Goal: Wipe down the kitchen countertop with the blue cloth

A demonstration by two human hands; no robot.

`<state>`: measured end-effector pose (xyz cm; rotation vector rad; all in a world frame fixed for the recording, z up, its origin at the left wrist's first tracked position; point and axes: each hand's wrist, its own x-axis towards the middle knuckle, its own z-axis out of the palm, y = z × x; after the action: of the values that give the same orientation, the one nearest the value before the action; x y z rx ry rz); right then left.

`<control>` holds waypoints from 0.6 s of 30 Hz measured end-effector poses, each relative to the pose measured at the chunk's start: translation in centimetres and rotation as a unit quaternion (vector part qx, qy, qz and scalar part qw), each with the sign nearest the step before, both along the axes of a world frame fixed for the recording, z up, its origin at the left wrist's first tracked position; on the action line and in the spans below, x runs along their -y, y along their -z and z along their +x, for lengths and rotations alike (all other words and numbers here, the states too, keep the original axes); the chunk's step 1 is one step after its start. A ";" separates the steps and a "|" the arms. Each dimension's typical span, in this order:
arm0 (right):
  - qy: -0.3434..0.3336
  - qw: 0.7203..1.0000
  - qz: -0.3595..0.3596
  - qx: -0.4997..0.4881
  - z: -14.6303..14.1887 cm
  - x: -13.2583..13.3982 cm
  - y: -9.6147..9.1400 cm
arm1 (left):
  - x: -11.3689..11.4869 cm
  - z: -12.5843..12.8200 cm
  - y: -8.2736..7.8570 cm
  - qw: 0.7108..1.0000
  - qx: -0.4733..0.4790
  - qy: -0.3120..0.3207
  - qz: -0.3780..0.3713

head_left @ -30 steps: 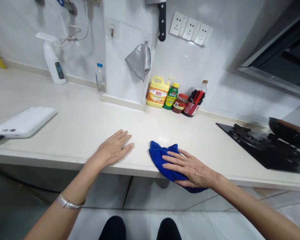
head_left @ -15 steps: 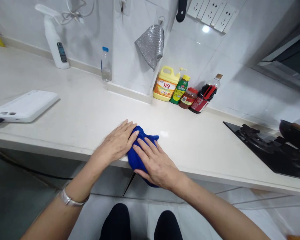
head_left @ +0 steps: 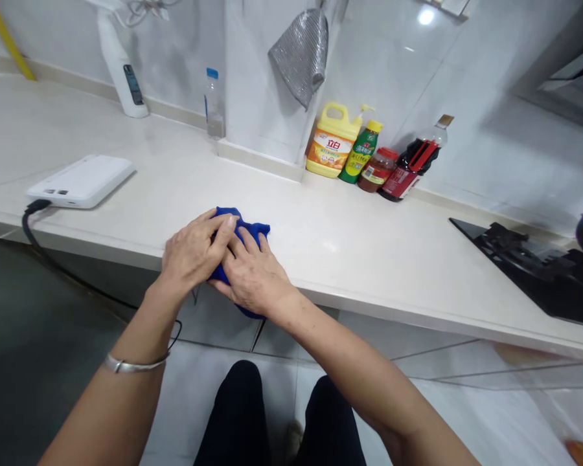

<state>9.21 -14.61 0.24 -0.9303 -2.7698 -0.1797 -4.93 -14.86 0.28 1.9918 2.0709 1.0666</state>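
A blue cloth (head_left: 256, 229) is bunched on the front edge of the white countertop (head_left: 369, 239), and part of it hangs below the edge. My right hand (head_left: 252, 275) presses down on the cloth and grips it around the edge, thumb lowest. On the cloth's left side my left hand (head_left: 194, 249) is closed over it with bent fingers, its thumb resting across the right hand's fingers. Much of the cloth is hidden under both hands.
At left lies a white device (head_left: 85, 181) with a black cable (head_left: 39, 243) hanging off the edge. Along the wall stand a spray bottle (head_left: 121, 71), a clear bottle (head_left: 214, 107), a yellow detergent jug (head_left: 331, 142) and sauce bottles (head_left: 362, 154). A black stove (head_left: 529, 265) is at right.
Both hands and the blue cloth have slid left along the counter edge, nearer the white device. My hands are closer together, the left thumb now over the right fingers. The camera view has tilted lower.
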 end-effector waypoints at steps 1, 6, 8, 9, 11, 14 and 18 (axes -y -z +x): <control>0.002 1.000 0.006 -0.002 0.1 0.1 0.0 | 0.0 -0.1 0.1 1.000 -0.007 0.012 -0.016; -0.006 1.000 0.022 -0.002 1.3 0.4 0.3 | 0.0 -0.4 0.1 0.997 -0.047 0.028 -0.045; -0.015 1.000 0.026 -0.001 2.4 0.4 0.5 | 0.1 -0.4 0.1 0.997 -0.056 0.031 -0.043; -0.018 0.999 0.029 -0.001 3.0 0.3 0.5 | 0.2 -0.4 0.1 0.997 -0.060 0.038 -0.039; -0.023 0.999 0.033 -0.005 4.7 0.3 0.7 | 0.3 -0.3 0.2 0.996 -0.065 0.052 -0.034; -0.021 0.999 0.024 -0.008 7.7 0.2 0.8 | 0.5 -0.1 0.2 0.996 -0.066 0.035 -0.039; -0.003 1.000 0.013 0.003 12.6 0.5 0.7 | 0.2 0.2 0.2 0.993 -0.095 0.007 -0.067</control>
<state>21.85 -15.07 -0.46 -0.9157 -2.7686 -0.2166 -4.74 -15.10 0.07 2.1105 2.1514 0.7390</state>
